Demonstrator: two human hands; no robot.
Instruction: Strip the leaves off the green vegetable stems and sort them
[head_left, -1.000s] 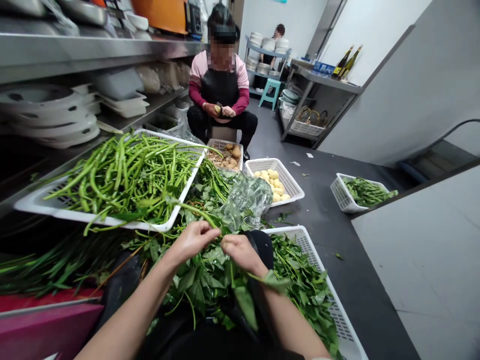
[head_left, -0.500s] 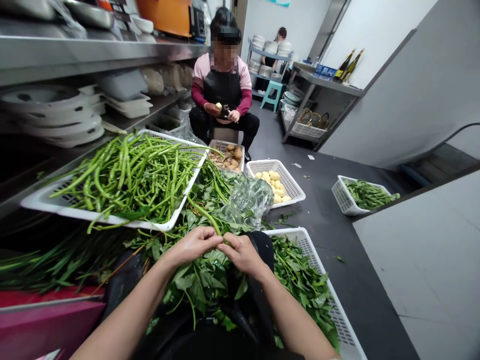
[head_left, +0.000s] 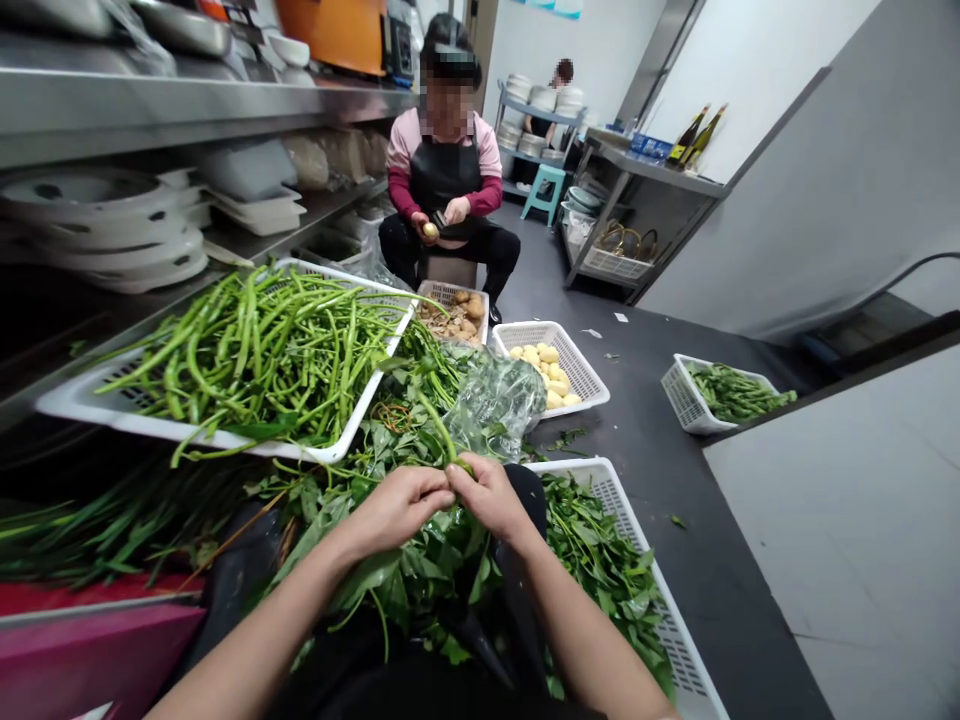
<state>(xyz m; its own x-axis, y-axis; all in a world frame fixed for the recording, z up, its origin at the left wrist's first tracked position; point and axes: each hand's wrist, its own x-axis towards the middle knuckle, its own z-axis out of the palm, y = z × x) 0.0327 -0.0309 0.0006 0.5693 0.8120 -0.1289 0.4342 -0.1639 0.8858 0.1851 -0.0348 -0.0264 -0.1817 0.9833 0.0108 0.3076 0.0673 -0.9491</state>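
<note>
Left hand (head_left: 399,508): thumb and forefinger pinched together at the near end of a green stalk (head_left: 437,425), the contact partly hidden
Right hand (head_left: 491,497): thumb and bent fingers pinching that same end, touching the left fingertips
Stalk: between the hands, slanting up and away over the greens
Leafy greens (head_left: 420,580): heaped under the hands, apparently the share left to handle
Near basket (head_left: 686,640): on the right, holding many loose leaves (head_left: 607,580)
Wide basket (head_left: 330,455): on the left, piled with mostly bare stalks (head_left: 255,350); the work looks well along but unfinished
Clear bag (head_left: 499,395): on the greens, just beyond the hands
Floor (head_left: 645,350): dark, with scattered leaf scraps
Potatoes (head_left: 551,370): pale and peeled, in a white basket (head_left: 591,378)
Co-worker (head_left: 446,170): seated facing, holding a pale potato
Metal shelf (head_left: 187,110): along the left, bowls on top
Back of room: blue rack of stacked plates (head_left: 540,105), teal stool (head_left: 544,190)
</note>
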